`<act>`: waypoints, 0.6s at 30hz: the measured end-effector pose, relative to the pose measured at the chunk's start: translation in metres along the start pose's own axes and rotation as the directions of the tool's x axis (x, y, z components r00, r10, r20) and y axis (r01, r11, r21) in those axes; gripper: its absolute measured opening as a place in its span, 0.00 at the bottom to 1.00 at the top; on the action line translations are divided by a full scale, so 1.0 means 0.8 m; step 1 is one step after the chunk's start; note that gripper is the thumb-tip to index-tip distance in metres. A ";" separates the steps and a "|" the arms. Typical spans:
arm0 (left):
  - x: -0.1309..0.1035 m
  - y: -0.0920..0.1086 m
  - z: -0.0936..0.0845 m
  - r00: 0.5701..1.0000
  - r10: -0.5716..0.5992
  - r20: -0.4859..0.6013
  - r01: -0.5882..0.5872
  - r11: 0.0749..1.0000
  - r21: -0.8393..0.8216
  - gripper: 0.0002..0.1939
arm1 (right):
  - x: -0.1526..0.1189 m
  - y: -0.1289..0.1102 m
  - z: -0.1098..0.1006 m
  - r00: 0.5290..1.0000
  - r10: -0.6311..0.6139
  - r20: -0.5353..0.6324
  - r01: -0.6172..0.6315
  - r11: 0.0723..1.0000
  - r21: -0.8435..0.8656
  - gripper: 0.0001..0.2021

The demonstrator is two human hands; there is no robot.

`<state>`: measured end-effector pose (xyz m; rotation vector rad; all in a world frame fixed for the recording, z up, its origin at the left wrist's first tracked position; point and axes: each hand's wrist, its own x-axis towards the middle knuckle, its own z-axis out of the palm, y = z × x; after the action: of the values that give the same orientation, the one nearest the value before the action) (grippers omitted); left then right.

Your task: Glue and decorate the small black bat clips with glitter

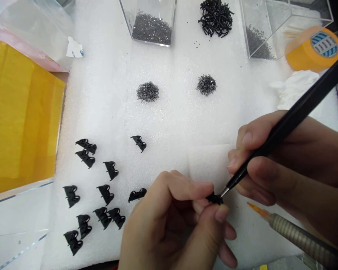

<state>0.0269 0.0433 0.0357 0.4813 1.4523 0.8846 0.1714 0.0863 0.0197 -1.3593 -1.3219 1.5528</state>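
Between thumb and forefinger, my left hand (183, 221) pinches a small black plastic part (215, 198), mostly covered by the fingertips. Black tweezers (281, 127) are gripped in my right hand (281, 165), and their metal tips meet the part. Whether the tips hold a tiny piece is too small to tell. A brush-like tool with an orange tip (295, 234) lies below my right hand. Left of my left hand, several similar black parts (111, 170) with curved arms are spread over the white foam sheet (169, 127).
Two small piles of tiny dark metallic pieces, a left pile (148, 92) and a right pile (206, 84), sit mid-sheet. Behind them stand a clear box (152, 28) of such pieces, a heap of black bent pieces (216, 18) and an orange-capped container (312, 50). A yellow box (25, 116) borders the left.
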 end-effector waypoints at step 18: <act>0.025 -0.031 -0.028 0.944 0.176 0.277 -0.124 0.973 -0.196 0.13 | 0.000 0.001 0.000 0.997 0.072 -0.014 -0.071 0.996 0.060 0.09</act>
<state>0.0089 0.0383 0.0015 0.5699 1.0659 1.0078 0.1718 0.0861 0.0187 -1.3929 -1.2194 1.6121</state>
